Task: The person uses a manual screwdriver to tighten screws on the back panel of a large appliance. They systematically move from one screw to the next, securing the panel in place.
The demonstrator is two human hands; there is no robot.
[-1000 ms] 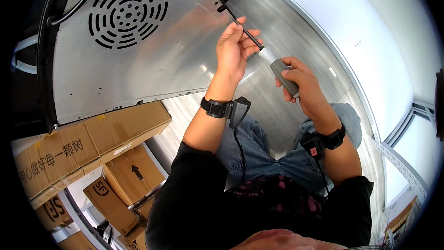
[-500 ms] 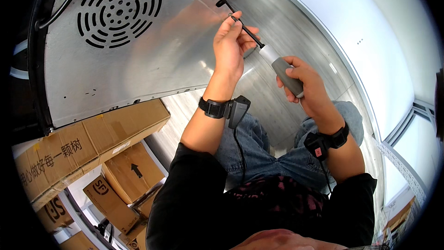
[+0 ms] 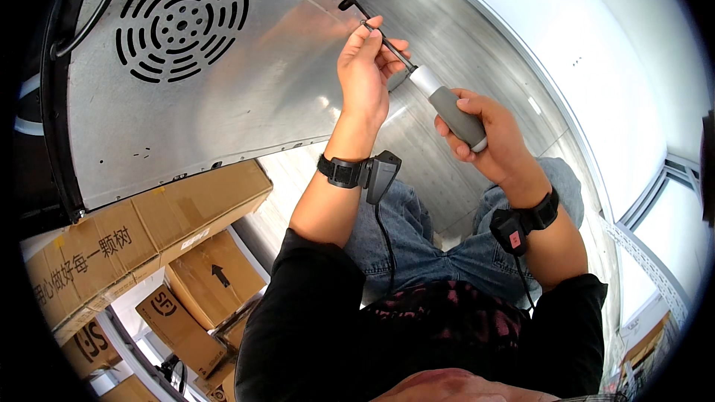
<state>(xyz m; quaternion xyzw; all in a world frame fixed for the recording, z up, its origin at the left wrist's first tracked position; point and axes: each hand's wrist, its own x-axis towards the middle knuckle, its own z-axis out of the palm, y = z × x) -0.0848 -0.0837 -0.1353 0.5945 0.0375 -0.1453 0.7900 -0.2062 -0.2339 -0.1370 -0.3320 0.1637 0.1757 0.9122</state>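
Observation:
A screwdriver (image 3: 458,117) with a grey handle and a long dark shaft points up and to the left. My right hand (image 3: 497,134) is wrapped round its handle. Near the tip, my left hand (image 3: 363,78) pinches the shaft between thumb and forefinger, the other fingers loosely curled. Something small and dark shows at those fingertips, too small to name. Both hands are by the right edge of a large metal panel (image 3: 246,115), which has a round pattern of vent slots and small black fittings (image 3: 346,3) along that edge.
Cardboard boxes (image 3: 212,272) are stacked at the lower left, below the panel. A bent black tube (image 3: 93,18) runs by the panel's far left. A white cabinet-like surface (image 3: 596,67) curves along the right. Grey plank flooring (image 3: 477,37) lies between.
The panel has shifted slightly left in the picture. Both hands and the screwdriver have moved a little left and up, and the grips look the same.

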